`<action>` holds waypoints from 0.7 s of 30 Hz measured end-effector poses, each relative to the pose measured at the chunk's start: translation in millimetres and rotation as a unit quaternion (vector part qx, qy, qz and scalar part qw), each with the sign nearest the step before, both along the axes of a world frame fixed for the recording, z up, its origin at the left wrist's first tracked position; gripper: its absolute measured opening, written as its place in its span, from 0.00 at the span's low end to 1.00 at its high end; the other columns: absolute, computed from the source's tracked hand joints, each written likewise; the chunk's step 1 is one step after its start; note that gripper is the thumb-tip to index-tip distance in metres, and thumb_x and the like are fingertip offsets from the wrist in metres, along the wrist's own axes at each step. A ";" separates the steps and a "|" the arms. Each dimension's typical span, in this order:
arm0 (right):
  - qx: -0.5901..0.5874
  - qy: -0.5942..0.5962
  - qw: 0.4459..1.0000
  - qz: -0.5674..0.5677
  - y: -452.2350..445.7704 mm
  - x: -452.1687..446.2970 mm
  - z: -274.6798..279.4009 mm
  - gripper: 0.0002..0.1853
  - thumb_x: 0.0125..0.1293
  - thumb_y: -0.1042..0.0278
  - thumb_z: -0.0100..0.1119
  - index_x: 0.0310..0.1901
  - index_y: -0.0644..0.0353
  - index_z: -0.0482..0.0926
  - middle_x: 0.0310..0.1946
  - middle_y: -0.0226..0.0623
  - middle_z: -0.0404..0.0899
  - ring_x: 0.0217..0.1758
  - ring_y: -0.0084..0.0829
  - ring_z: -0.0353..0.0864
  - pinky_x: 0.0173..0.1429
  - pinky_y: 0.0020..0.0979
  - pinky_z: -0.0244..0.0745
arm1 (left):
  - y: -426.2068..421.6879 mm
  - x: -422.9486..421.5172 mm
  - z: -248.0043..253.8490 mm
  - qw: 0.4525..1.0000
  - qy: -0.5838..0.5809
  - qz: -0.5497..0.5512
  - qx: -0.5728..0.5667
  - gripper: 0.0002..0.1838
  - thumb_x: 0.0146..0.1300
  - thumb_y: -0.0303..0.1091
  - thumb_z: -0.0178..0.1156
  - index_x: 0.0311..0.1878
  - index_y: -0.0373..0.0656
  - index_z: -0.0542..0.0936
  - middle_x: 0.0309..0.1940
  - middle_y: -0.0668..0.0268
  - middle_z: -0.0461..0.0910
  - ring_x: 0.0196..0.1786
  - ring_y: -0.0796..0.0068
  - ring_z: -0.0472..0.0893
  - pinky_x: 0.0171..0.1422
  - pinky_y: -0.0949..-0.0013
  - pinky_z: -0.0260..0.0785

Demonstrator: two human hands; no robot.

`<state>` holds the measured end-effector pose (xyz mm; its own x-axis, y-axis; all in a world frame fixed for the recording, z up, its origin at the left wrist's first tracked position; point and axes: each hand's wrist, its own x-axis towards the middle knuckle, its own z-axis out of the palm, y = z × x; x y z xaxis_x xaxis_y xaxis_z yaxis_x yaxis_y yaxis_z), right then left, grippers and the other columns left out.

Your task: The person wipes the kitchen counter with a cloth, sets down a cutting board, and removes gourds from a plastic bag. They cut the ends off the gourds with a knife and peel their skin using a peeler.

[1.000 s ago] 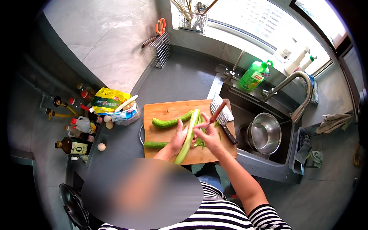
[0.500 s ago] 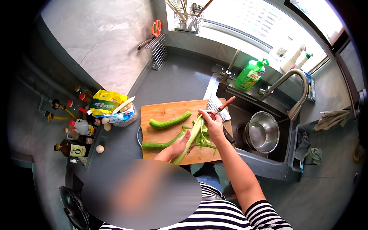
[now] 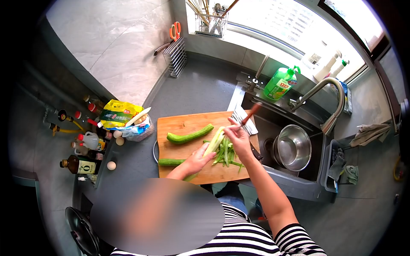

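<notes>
My left hand point(image 3: 197, 160) is wrapped round a pale, peeled long green vegetable point(image 3: 215, 141), tilted over the wooden cutting board point(image 3: 171, 125). At its upper end, my right hand point(image 3: 238, 137) grips a peeler by its brown handle point(image 3: 252, 112), which sticks out to the upper right. Two unpeeled green vegetables lie on the board, one point(image 3: 190, 135) near the top and another point(image 3: 171, 162) partly behind my left hand. Green peelings point(image 3: 226, 154) are piled beside my right hand. A cleaver point(image 3: 255, 152) rests at the board's right edge, partly hidden by my right hand.
Right of the board is a sink with a metal bowl point(image 3: 293, 147), a faucet point(image 3: 339, 99) and a green soap bottle point(image 3: 279, 83). To the left are a yellow bag point(image 3: 118, 113), an egg point(image 3: 111, 165) and several bottles. A knife rack point(image 3: 175, 57) stands behind.
The peeled vegetable has shifted and tilted in my left hand. My right hand has moved with the peeler to its upper end, and the peelings on the board are more exposed.
</notes>
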<state>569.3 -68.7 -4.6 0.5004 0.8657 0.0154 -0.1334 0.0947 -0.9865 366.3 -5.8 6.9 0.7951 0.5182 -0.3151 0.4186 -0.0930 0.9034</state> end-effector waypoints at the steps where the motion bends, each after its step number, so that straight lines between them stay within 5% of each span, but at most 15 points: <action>1: -0.010 -0.070 0.997 0.015 -0.2 -9.8 10.2 0.11 0.62 0.65 0.69 0.40 0.61 0.82 0.69 0.46 0.64 0.64 0.31 0.72 0.68 0.33 0.63 | -0.6 2.4 12.9 1.000 -0.014 -0.015 -0.018 0.37 0.70 0.53 0.54 0.74 0.41 0.59 0.61 0.49 0.73 0.64 0.60 0.73 0.68 0.62 0.62; 3: -0.028 -0.224 0.971 0.074 -4.7 -22.3 34.9 0.12 0.60 0.62 0.71 0.37 0.62 0.83 0.71 0.48 0.61 0.70 0.33 0.65 0.72 0.37 0.56 | -2.4 5.9 17.9 0.998 -0.039 -0.023 -0.033 0.35 0.70 0.52 0.55 0.72 0.42 0.61 0.59 0.50 0.75 0.63 0.61 0.74 0.67 0.62 0.63; 4: -0.027 -0.244 0.968 0.049 -4.2 -26.3 32.5 0.10 0.61 0.63 0.69 0.35 0.62 0.84 0.65 0.47 0.69 0.69 0.33 0.66 0.71 0.38 0.59 | -4.3 5.9 14.6 0.998 -0.049 -0.016 -0.030 0.33 0.70 0.51 0.55 0.71 0.42 0.62 0.57 0.51 0.76 0.61 0.62 0.75 0.66 0.62 0.64; 7: -0.058 -0.004 0.998 0.020 5.0 -14.8 18.1 0.11 0.63 0.64 0.68 0.37 0.64 0.83 0.54 0.45 0.80 0.62 0.31 0.74 0.65 0.35 0.67 | -1.6 3.1 18.2 0.998 -0.038 -0.029 -0.028 0.30 0.70 0.49 0.55 0.68 0.42 0.66 0.51 0.52 0.79 0.57 0.63 0.76 0.63 0.62 0.66; 8: -0.046 0.093 0.994 -0.024 8.3 -11.7 12.8 0.11 0.65 0.65 0.66 0.40 0.65 0.82 0.42 0.39 0.84 0.51 0.28 0.81 0.55 0.29 0.74 | -0.6 1.8 19.9 0.998 -0.027 -0.039 -0.029 0.28 0.70 0.49 0.55 0.66 0.42 0.67 0.49 0.53 0.79 0.55 0.63 0.77 0.62 0.62 0.66; 9: -0.082 0.097 0.992 -0.022 7.1 -3.2 15.5 0.10 0.68 0.66 0.62 0.42 0.65 0.80 0.41 0.38 0.84 0.44 0.25 0.84 0.49 0.26 0.77 | -0.7 0.5 18.2 0.998 -0.037 -0.041 -0.019 0.28 0.70 0.48 0.55 0.66 0.42 0.67 0.48 0.53 0.79 0.54 0.64 0.77 0.61 0.62 0.67; 15: -0.119 0.196 0.970 -0.084 4.9 13.6 10.1 0.11 0.70 0.65 0.58 0.48 0.62 0.74 0.42 0.40 0.83 0.41 0.31 0.86 0.45 0.31 0.83 | 0.8 -3.5 18.7 0.997 -0.063 -0.051 0.003 0.27 0.70 0.47 0.55 0.65 0.40 0.68 0.48 0.56 0.79 0.53 0.66 0.77 0.60 0.63 0.67; 17: -0.127 0.173 0.972 -0.100 2.1 18.2 9.9 0.10 0.69 0.65 0.60 0.44 0.62 0.77 0.36 0.37 0.84 0.38 0.27 0.86 0.39 0.27 0.80 | 1.7 -5.0 10.4 0.996 -0.080 -0.045 -0.005 0.27 0.70 0.47 0.55 0.65 0.40 0.68 0.49 0.57 0.79 0.54 0.67 0.77 0.61 0.63 0.67; 21: -0.125 -0.278 0.950 -0.072 -10.0 23.3 -8.9 0.09 0.65 0.66 0.64 0.38 0.64 0.80 0.25 0.31 0.82 0.31 0.23 0.82 0.33 0.27 0.73 | 6.5 -5.3 4.0 0.996 -0.049 -0.023 -0.064 0.29 0.72 0.53 0.51 0.65 0.41 0.68 0.44 0.62 0.78 0.48 0.74 0.76 0.54 0.69 0.68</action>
